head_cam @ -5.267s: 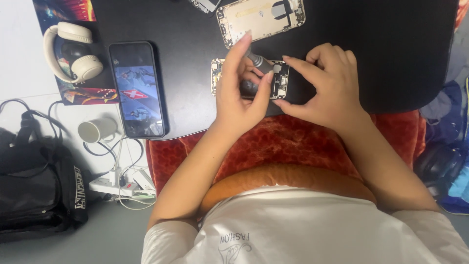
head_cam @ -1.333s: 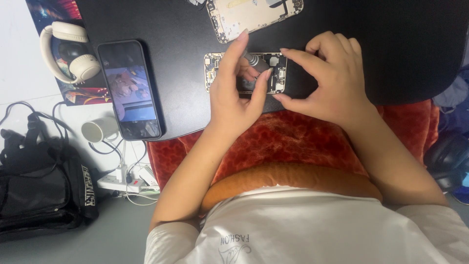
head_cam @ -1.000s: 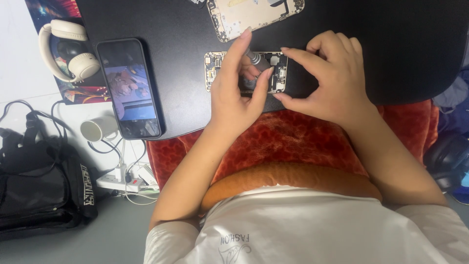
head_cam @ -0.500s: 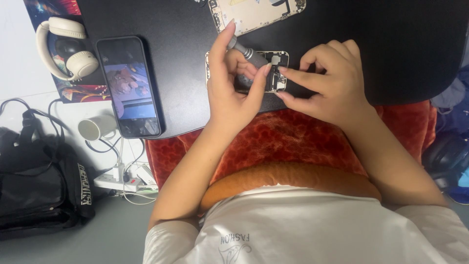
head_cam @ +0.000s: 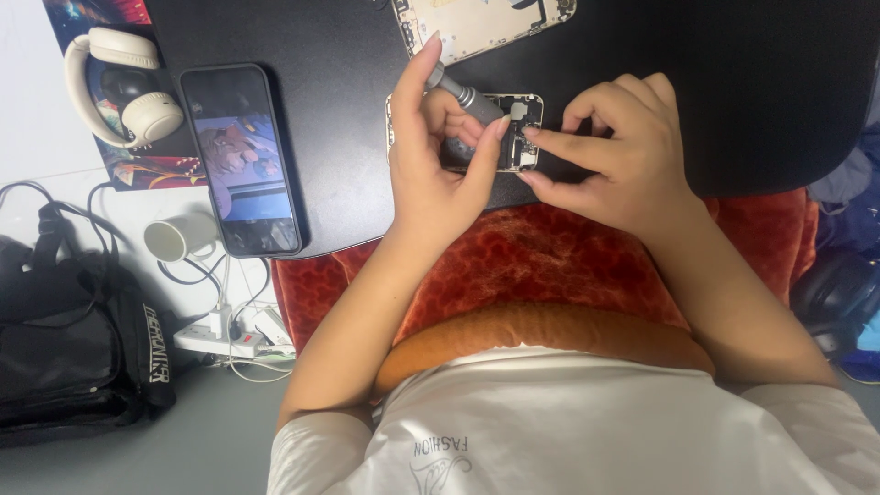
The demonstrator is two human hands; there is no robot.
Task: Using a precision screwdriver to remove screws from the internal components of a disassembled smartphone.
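An opened phone body (head_cam: 513, 128) with bare circuit parts lies on the black table (head_cam: 339, 110) near its front edge. My left hand (head_cam: 438, 160) is shut on a grey metal screwdriver (head_cam: 466, 93), whose tip points down into the phone body. My right hand (head_cam: 616, 151) rests on the right side of the phone body, with thumb and forefinger pinched at its edge. The lower half of the phone body is hidden under both hands.
A detached phone back panel (head_cam: 481, 20) lies at the table's far edge. At the left a second phone (head_cam: 240, 158) with a lit screen lies flat. Beige headphones (head_cam: 124, 87) sit further left. On the floor are a mug (head_cam: 179, 236), a power strip (head_cam: 229, 341) and a black bag (head_cam: 69, 353).
My left hand has turned the screwdriver more upright and shifted slightly up over the phone body. My right hand's fingers have closed in toward the phone's edge. The view has drifted a little.
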